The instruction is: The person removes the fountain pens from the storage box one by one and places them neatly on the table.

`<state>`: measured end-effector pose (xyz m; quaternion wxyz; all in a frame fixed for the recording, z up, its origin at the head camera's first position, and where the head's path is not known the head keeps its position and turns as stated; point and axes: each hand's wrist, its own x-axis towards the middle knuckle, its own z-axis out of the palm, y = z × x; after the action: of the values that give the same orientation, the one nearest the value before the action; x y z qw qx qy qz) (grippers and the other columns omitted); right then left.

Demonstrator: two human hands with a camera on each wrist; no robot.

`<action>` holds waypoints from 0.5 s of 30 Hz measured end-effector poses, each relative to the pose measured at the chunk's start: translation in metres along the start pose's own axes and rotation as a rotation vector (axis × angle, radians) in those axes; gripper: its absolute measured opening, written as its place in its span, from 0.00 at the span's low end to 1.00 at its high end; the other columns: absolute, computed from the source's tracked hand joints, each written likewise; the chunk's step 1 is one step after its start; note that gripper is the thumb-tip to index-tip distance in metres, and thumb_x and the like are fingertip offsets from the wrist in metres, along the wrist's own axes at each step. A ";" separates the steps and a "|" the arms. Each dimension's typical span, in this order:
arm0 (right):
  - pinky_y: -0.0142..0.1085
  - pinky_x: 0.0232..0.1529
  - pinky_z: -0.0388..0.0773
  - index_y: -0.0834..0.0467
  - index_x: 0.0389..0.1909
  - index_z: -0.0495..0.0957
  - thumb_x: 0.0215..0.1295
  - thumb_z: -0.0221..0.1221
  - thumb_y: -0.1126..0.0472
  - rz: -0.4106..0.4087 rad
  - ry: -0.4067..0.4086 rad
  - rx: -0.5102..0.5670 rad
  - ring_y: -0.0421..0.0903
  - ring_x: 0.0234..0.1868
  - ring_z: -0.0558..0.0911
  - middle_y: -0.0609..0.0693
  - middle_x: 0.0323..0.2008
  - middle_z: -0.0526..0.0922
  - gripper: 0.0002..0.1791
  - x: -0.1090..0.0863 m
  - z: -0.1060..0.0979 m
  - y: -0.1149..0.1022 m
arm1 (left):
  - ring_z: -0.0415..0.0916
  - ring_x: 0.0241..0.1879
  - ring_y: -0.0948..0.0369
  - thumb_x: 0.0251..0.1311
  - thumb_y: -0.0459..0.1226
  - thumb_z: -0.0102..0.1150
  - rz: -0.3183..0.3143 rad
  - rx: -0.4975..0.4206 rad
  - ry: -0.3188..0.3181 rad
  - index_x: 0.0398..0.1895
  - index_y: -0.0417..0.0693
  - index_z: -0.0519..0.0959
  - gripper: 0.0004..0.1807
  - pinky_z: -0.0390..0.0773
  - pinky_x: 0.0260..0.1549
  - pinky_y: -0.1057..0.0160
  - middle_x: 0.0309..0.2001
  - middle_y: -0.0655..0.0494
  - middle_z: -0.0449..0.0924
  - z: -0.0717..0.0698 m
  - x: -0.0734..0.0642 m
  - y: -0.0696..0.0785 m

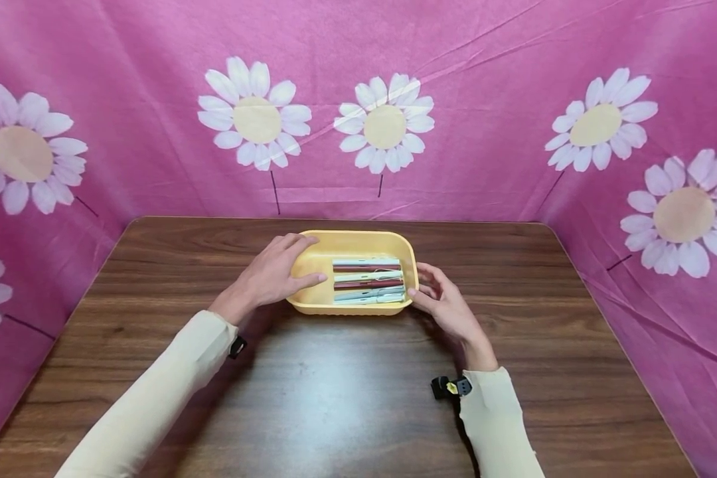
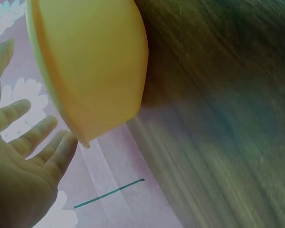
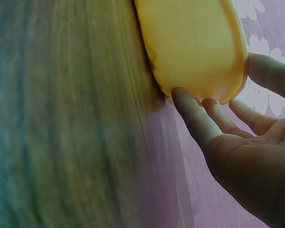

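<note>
A yellow plastic basket point(image 1: 351, 309) stands near the table's back edge, its long side toward me. Several slim pens point(image 1: 368, 282), pale and dark red, lie side by side in its right half. My left hand point(image 1: 273, 271) is over the left end, fingers and thumb spread across the rim; in the left wrist view its fingers point(image 2: 35, 135) are loosely extended, the lowest at the rim. At the right end, my right hand point(image 1: 448, 302) holds the basket, thumb at the rim and fingers bent against the outer wall, as the right wrist view also shows point(image 3: 213, 114).
The brown wood-grain table point(image 1: 328, 398) reaches from the basket toward me. A pink cloth point(image 1: 484, 166) with white daisies hangs behind and along both sides. Black straps point(image 1: 451, 387) sit at the wrists, by cream sleeves.
</note>
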<state>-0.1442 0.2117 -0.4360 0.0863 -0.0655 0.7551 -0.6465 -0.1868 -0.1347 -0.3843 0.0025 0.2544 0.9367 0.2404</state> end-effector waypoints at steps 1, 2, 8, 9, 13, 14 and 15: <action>0.31 0.50 0.80 0.67 0.74 0.58 0.72 0.57 0.72 0.005 -0.003 0.026 0.64 0.63 0.74 0.69 0.67 0.67 0.32 0.000 0.000 0.000 | 0.64 0.66 0.45 0.62 0.60 0.63 0.007 -0.005 0.003 0.73 0.48 0.67 0.42 0.68 0.63 0.42 0.68 0.46 0.68 0.001 0.000 0.000; 0.32 0.51 0.80 0.67 0.74 0.58 0.72 0.57 0.72 0.008 -0.004 0.046 0.63 0.62 0.74 0.69 0.67 0.66 0.32 0.000 0.001 0.000 | 0.64 0.66 0.45 0.62 0.60 0.64 0.015 -0.011 0.007 0.73 0.47 0.68 0.42 0.67 0.63 0.42 0.68 0.46 0.68 0.001 0.001 0.000; 0.38 0.52 0.81 0.67 0.74 0.56 0.72 0.55 0.75 0.030 0.001 0.128 0.59 0.61 0.74 0.69 0.68 0.64 0.33 0.000 0.003 -0.002 | 0.65 0.66 0.45 0.63 0.58 0.64 0.040 -0.049 0.027 0.72 0.47 0.68 0.40 0.66 0.65 0.43 0.68 0.45 0.69 0.003 0.006 0.002; 0.38 0.52 0.81 0.67 0.74 0.56 0.72 0.55 0.75 0.035 0.001 0.133 0.58 0.61 0.74 0.69 0.68 0.64 0.33 0.000 0.003 -0.002 | 0.65 0.66 0.45 0.63 0.58 0.64 0.036 -0.057 0.025 0.72 0.47 0.69 0.40 0.66 0.64 0.42 0.68 0.46 0.69 0.003 0.006 0.003; 0.38 0.52 0.81 0.67 0.74 0.56 0.72 0.55 0.75 0.035 0.003 0.123 0.58 0.61 0.74 0.69 0.68 0.64 0.33 0.000 0.003 -0.002 | 0.65 0.67 0.46 0.64 0.58 0.63 0.010 -0.102 0.005 0.73 0.49 0.68 0.39 0.65 0.65 0.41 0.68 0.46 0.69 0.003 0.009 0.005; 0.38 0.52 0.82 0.67 0.74 0.57 0.72 0.55 0.75 0.037 0.006 0.121 0.58 0.61 0.74 0.69 0.68 0.64 0.33 0.000 0.003 -0.002 | 0.64 0.67 0.46 0.64 0.58 0.63 0.004 -0.114 -0.001 0.73 0.49 0.68 0.39 0.65 0.65 0.41 0.68 0.46 0.68 0.003 0.009 0.006; 0.38 0.52 0.82 0.68 0.74 0.56 0.72 0.55 0.75 0.036 0.010 0.117 0.58 0.61 0.74 0.69 0.68 0.64 0.32 0.000 0.003 -0.001 | 0.64 0.67 0.46 0.64 0.59 0.63 -0.001 -0.124 -0.006 0.73 0.49 0.68 0.39 0.64 0.65 0.41 0.68 0.47 0.68 0.003 0.010 0.007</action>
<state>-0.1434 0.2085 -0.4352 0.0978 -0.0437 0.7175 -0.6883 -0.1919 -0.1233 -0.3830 0.0212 0.2541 0.9201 0.2972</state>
